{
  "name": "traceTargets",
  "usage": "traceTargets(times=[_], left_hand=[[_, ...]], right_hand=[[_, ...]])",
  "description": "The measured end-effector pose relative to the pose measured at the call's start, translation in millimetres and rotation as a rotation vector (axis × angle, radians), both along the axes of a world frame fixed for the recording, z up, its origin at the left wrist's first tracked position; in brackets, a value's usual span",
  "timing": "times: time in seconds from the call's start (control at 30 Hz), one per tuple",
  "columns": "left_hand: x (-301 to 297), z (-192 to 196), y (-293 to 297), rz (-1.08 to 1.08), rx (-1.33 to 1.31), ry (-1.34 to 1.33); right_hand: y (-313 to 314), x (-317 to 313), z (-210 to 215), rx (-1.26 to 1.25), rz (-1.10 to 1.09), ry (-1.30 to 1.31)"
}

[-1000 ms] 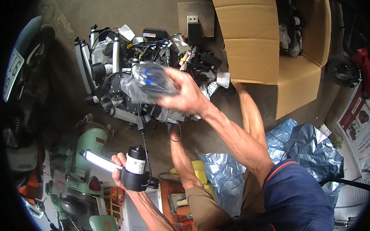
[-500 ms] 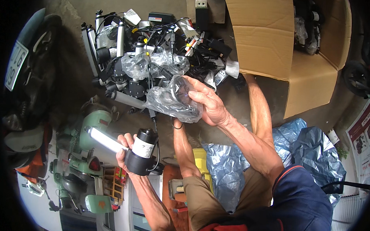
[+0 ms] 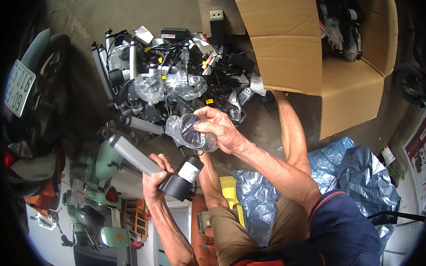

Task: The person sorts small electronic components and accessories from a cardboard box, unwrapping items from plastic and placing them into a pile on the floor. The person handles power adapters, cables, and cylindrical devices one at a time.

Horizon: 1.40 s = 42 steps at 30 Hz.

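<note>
My left hand (image 3: 156, 174) is closed round a linear actuator (image 3: 135, 154), where its grey tube meets the black motor housing with a white label. The tube slants up to the left. My right hand (image 3: 224, 133) pinches a clear plastic bag (image 3: 188, 136) just above the motor. Something dark shows through the bag, too covered to name. A dark cable runs by the motor toward the bag. Beyond both hands lies a heap of more actuators (image 3: 145, 125), black cables and clear bags (image 3: 186, 86).
An open cardboard box (image 3: 284, 46) with black parts and plastic inside stands at the far right. Grey plastic sheeting (image 3: 257, 200) and a yellow object (image 3: 229, 192) lie by my legs. A green scooter (image 3: 100, 192) and a motorbike (image 3: 41, 89) stand at left.
My left hand has brought the actuator right and nearer the bag, its tube now tilted more steeply. The plastic bag in my right hand looks more bunched up. The whole view has shifted slightly.
</note>
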<state>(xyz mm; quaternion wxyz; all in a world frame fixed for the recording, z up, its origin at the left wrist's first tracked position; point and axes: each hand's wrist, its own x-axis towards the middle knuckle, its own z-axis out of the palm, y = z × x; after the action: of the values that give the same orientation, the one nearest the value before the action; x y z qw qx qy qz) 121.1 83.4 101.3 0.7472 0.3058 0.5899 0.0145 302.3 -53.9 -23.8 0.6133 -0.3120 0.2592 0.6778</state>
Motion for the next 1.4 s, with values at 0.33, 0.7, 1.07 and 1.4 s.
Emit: traceTargets(times=[0.33,0.7,1.07,1.4], left_hand=[[13.2,-14.9,-10.3,-0.100,-0.061,-0.001],[11.4,-23.2,-14.8,-0.095,-0.149,-0.032],[11.4,-23.3,-18.9,-0.115,-0.149,-0.023],[22.8,-19.2,-20.1,-0.070,-0.202,-0.042]], right_hand=[[-4.9,-2.2,-1.5,-0.001,0.041,-0.037],[-0.7,8.0,18.0,0.047,0.176,-0.227],[0.8,10.4,21.9,0.093,0.262,-0.411],[4.1,12.3,23.9,0.018,0.301,-0.420]])
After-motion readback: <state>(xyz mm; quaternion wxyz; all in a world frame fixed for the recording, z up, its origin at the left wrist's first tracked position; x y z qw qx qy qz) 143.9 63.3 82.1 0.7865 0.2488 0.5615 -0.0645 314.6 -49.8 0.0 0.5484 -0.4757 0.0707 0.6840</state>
